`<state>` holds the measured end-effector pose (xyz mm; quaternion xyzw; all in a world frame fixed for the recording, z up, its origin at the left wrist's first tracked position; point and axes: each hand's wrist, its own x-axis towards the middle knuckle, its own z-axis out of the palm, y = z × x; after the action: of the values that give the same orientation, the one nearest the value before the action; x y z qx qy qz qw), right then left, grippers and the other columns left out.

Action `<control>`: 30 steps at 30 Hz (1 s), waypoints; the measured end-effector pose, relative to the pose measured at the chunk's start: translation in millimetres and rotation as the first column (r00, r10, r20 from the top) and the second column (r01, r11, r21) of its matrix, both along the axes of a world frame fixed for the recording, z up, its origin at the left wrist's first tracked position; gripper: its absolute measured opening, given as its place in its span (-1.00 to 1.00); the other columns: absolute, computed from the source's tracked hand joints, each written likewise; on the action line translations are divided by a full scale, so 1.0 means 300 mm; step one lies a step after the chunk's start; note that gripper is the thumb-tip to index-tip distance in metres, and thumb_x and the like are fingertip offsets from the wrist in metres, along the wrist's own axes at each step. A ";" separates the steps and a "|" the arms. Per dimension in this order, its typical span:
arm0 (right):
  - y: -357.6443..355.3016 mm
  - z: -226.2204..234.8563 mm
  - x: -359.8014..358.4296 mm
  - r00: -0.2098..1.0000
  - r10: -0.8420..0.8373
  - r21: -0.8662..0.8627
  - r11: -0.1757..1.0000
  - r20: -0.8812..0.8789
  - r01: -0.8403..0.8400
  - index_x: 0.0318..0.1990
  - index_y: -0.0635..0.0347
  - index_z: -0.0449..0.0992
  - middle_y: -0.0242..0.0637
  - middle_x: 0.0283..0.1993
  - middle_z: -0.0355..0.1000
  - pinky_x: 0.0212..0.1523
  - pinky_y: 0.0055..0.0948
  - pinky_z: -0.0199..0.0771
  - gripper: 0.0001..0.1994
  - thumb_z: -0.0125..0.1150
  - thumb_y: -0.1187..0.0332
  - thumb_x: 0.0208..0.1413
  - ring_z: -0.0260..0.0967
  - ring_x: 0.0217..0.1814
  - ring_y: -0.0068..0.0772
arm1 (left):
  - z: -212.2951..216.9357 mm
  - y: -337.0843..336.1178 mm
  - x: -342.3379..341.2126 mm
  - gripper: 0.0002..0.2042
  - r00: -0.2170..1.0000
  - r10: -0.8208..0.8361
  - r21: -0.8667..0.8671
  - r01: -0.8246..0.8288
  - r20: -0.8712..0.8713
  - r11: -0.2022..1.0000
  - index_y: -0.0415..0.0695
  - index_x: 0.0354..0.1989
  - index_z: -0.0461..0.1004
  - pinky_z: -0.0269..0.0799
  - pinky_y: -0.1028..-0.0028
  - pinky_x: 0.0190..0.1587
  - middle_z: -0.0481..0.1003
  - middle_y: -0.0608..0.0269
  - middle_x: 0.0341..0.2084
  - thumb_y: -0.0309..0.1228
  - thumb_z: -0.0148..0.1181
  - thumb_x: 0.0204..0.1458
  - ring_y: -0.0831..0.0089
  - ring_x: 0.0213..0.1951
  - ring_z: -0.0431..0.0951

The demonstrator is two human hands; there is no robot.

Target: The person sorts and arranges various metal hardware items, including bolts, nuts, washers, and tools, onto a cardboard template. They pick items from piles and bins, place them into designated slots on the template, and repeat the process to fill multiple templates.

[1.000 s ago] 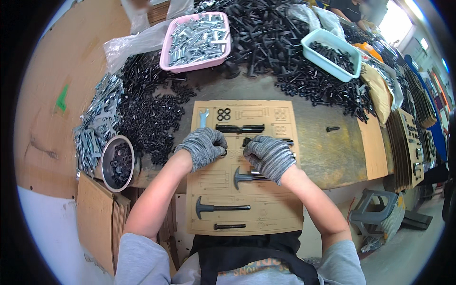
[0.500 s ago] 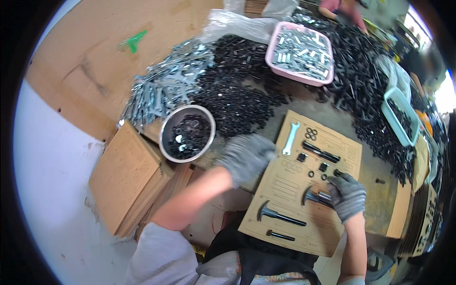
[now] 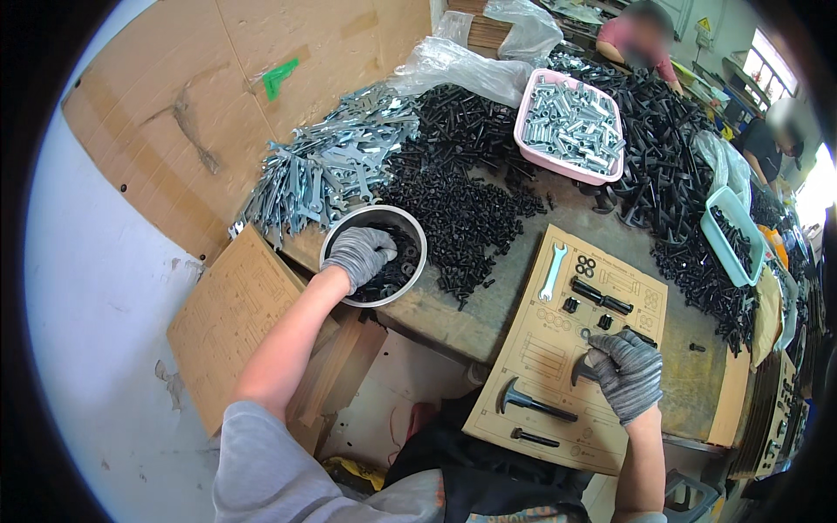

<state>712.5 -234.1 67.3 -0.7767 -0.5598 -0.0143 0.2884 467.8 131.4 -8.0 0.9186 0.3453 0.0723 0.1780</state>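
Note:
My left hand [image 3: 359, 254], in a grey striped glove, reaches into a steel bowl [image 3: 422, 261] of small black parts. Its fingers curl down among them, and whatever they grip is hidden. Over a printed cardboard sheet [image 3: 536, 353], my gloved right hand [image 3: 629, 375] has its fingers pressed together, covering part of a black hooked piece [image 3: 582, 371]. Nothing I can name shows in those fingertips. On the sheet lie a silver open-end wrench [image 3: 553, 272], black rings [image 3: 586, 266], black rods [image 3: 602, 296], small black blocks [image 3: 570, 305], a T-shaped black piece [image 3: 536, 401] and a black bolt [image 3: 534, 438].
Heaps of wrenches [image 3: 336, 166] and small black fasteners [image 3: 458, 209] lie behind the bowl. Farther back are a pink basket [image 3: 571, 172] of silver sleeves and a light-blue basket [image 3: 717, 244]. Stacked cardboard sheets [image 3: 235, 322] stand at left. Two people work beyond the table.
My left hand has gone from beside the sheet leftward into the bowl. My right hand has shifted slightly nearer to me over the sheet. The whole view has turned a little.

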 end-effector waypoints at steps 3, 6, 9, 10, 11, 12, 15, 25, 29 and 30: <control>-0.016 0.006 0.003 1.000 -0.002 -0.001 1.000 -0.017 0.002 -0.34 0.20 0.60 -0.20 -0.47 0.48 -0.36 -0.36 0.45 -0.87 0.30 0.45 -0.11 0.46 -0.44 -0.19 | -0.017 0.015 -0.034 -0.84 0.989 0.074 -0.058 -0.067 0.130 0.996 -0.09 -0.33 0.58 0.43 0.27 -0.15 0.57 0.04 -0.38 -0.32 0.19 -0.04 0.13 -0.28 0.55; -0.041 -0.003 0.015 0.999 -0.016 0.027 0.999 -0.040 0.017 -0.34 0.21 0.60 -0.16 -0.47 0.48 -0.37 -0.35 0.44 -0.87 0.29 0.45 -0.10 0.45 -0.44 -0.14 | -0.043 0.049 -0.065 -0.86 0.951 0.150 -0.142 -0.115 0.269 0.983 -0.15 -0.30 0.56 0.43 0.33 -0.17 0.56 0.06 -0.39 -0.39 0.19 -0.01 0.22 -0.31 0.55; -0.077 -0.019 0.043 0.998 -0.043 0.061 0.997 -0.053 0.046 -0.34 0.19 0.59 -0.13 -0.47 0.47 -0.38 -0.32 0.44 -0.89 0.29 0.44 -0.08 0.44 -0.44 -0.12 | 0.005 0.043 -0.038 -0.85 0.931 0.209 -0.255 -0.134 0.298 0.958 -0.20 -0.26 0.52 0.41 0.36 -0.17 0.54 0.11 -0.41 -0.42 0.17 0.04 0.33 -0.34 0.50; -0.082 -0.026 0.060 0.998 -0.043 0.077 0.996 -0.043 0.046 -0.34 0.18 0.59 -0.13 -0.47 0.47 -0.38 -0.31 0.44 -0.89 0.29 0.43 -0.07 0.44 -0.43 -0.12 | 0.036 0.023 -0.027 -0.85 0.940 0.175 -0.226 -0.110 0.292 0.968 -0.21 -0.28 0.51 0.41 0.37 -0.19 0.53 0.12 -0.42 -0.41 0.16 0.05 0.35 -0.35 0.49; -0.106 -0.029 0.081 0.997 -0.070 0.071 0.995 -0.019 0.071 -0.35 0.18 0.59 -0.12 -0.47 0.47 -0.38 -0.31 0.44 -0.90 0.28 0.43 -0.07 0.44 -0.43 -0.11 | 0.071 -0.022 0.020 -0.85 0.948 0.122 -0.220 -0.057 0.294 0.974 -0.21 -0.29 0.51 0.41 0.38 -0.20 0.52 0.14 -0.44 -0.39 0.15 0.06 0.36 -0.36 0.49; -0.110 -0.032 0.096 0.996 -0.086 0.096 0.991 -0.038 0.089 -0.35 0.18 0.59 -0.12 -0.45 0.47 -0.37 -0.29 0.44 -0.90 0.28 0.42 -0.06 0.44 -0.42 -0.10 | 0.147 -0.105 0.070 -0.84 0.960 0.055 -0.301 0.031 0.274 0.953 -0.22 -0.31 0.51 0.41 0.39 -0.20 0.52 0.15 -0.45 -0.38 0.13 0.07 0.37 -0.36 0.49; -0.087 -0.040 0.135 0.939 -0.205 0.081 0.968 -0.277 0.236 -0.35 0.21 0.58 -0.13 -0.40 0.49 -0.33 -0.30 0.46 -0.89 0.27 0.40 -0.03 0.46 -0.38 -0.12 | 0.203 -0.338 0.297 -0.84 0.894 -0.286 -0.348 0.404 0.344 0.846 -0.21 -0.33 0.49 0.39 0.41 -0.23 0.48 0.24 -0.49 -0.36 0.11 0.06 0.43 -0.37 0.46; -0.136 -0.184 0.222 0.962 -0.251 -0.023 0.968 -0.112 0.250 -0.31 0.08 0.60 -0.22 -0.37 0.51 -0.25 -0.27 0.48 -0.87 0.22 0.30 0.02 0.47 -0.32 -0.14 | 0.014 -0.770 0.760 -0.77 0.826 -0.557 -0.235 0.561 0.090 0.794 -0.15 -0.26 0.53 0.40 0.25 -0.12 0.54 0.02 -0.36 -0.27 0.05 0.10 0.11 -0.25 0.53; -0.145 -0.186 0.218 0.975 -0.218 -0.092 0.972 -0.029 0.215 -0.28 0.07 0.59 -0.21 -0.35 0.50 -0.24 -0.27 0.47 -0.87 0.21 0.32 0.01 0.46 -0.30 -0.15 | -0.028 -0.755 0.756 -0.75 0.812 -0.543 -0.227 0.582 0.213 0.781 -0.13 -0.18 0.54 0.41 0.26 -0.07 0.55 0.03 -0.29 -0.26 0.07 0.11 0.11 -0.20 0.54; -0.149 -0.192 0.220 0.978 -0.208 -0.100 0.973 -0.004 0.206 -0.27 0.08 0.59 -0.19 -0.35 0.50 -0.25 -0.28 0.47 -0.86 0.23 0.35 -0.01 0.46 -0.31 -0.14 | -0.036 -0.736 0.744 -0.76 0.832 -0.520 -0.224 0.554 0.195 0.802 -0.13 -0.17 0.54 0.42 0.28 -0.06 0.55 0.03 -0.26 -0.28 0.06 0.11 0.12 -0.18 0.55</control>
<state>778.4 -278.8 9.7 -0.8442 -0.4736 -0.0110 0.2508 691.1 -89.5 -18.6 0.9391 0.0655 0.0276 0.3362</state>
